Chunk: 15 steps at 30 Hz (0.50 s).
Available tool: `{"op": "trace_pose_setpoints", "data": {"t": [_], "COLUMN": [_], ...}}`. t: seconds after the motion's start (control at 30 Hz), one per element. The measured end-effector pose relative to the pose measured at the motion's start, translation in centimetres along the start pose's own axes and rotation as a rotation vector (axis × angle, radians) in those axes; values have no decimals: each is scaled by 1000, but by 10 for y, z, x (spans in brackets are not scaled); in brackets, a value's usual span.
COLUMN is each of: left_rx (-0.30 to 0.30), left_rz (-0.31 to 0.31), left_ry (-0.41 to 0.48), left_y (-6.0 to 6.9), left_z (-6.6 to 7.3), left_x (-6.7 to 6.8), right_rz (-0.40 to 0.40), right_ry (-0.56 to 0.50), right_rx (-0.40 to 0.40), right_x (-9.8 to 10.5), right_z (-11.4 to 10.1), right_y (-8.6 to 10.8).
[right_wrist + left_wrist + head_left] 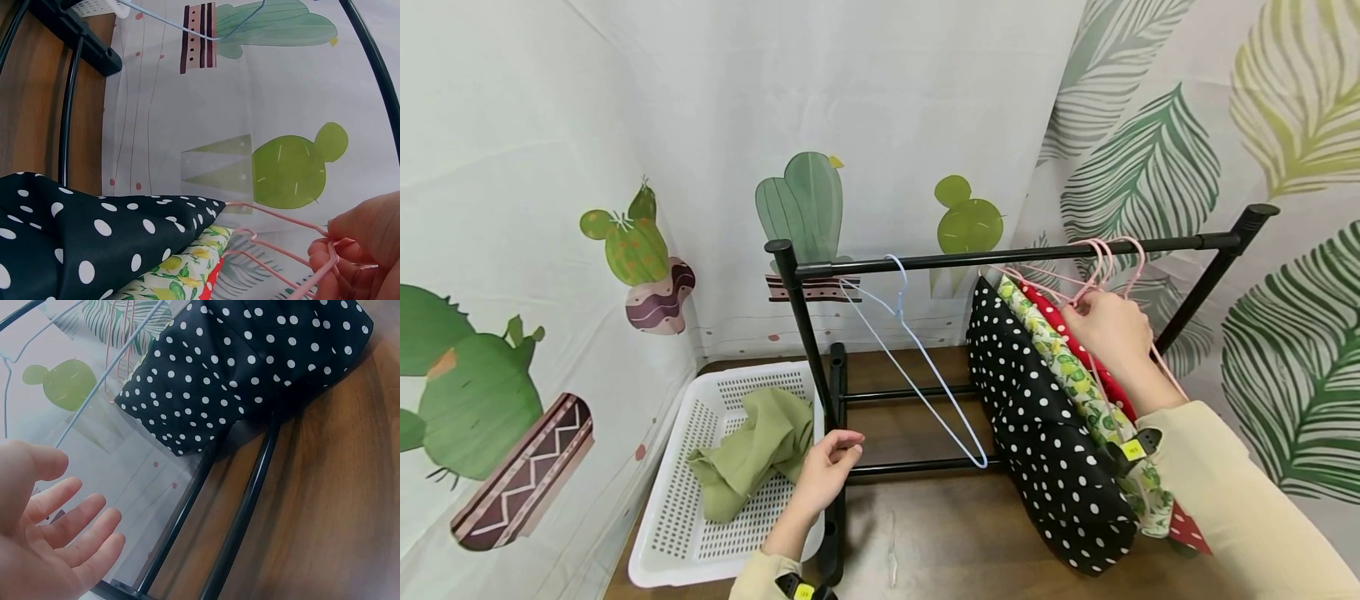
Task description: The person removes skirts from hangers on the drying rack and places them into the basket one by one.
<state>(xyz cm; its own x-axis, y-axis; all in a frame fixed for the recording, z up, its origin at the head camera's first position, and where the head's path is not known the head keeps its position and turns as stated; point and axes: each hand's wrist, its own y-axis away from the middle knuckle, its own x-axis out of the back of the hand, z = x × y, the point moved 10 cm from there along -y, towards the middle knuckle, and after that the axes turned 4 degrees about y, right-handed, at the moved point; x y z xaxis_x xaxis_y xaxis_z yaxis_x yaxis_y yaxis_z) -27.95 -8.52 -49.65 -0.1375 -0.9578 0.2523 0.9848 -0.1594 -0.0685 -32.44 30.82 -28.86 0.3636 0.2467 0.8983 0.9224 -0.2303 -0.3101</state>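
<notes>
My right hand (pixel 1107 329) pinches a pink hanger (pixel 275 215) at its neck, just under the rail. From the pink hangers hang a black cloth with white dots (pixel 1037 425), a lemon-print cloth (pixel 1060 358) and a red dotted cloth (pixel 1051 310). Farther left on the rail, a bare light-blue hanger (pixel 917 342) hangs by its hook. My left hand (pixel 829 471) is empty, its fingers relaxed, between the basket and that hanger. In the left wrist view its fingers (pixel 94 550) are spread and loosely bent.
The black rack's top rail (pixel 1000 257) runs between two posts, with lower bars (pixel 917 468) near the wooden table (pixel 925 533). Left of the rack stands a white plastic basket (pixel 662 533) with a crumpled green cloth (pixel 752 458) inside. Printed curtains (pixel 887 100) hang behind.
</notes>
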Motion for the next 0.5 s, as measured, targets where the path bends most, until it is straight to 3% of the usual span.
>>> {"op": "trace_pose_setpoints", "data": {"t": [0.5], "left_rx": [-4], "left_rz": [5], "left_ry": [14], "left_y": [1], "left_z": [-2], "left_x": [2], "right_rz": [34], "right_ry": [12], "right_rx": [30], "right_x": [2], "right_z": [-5], "right_y": [-1]}}
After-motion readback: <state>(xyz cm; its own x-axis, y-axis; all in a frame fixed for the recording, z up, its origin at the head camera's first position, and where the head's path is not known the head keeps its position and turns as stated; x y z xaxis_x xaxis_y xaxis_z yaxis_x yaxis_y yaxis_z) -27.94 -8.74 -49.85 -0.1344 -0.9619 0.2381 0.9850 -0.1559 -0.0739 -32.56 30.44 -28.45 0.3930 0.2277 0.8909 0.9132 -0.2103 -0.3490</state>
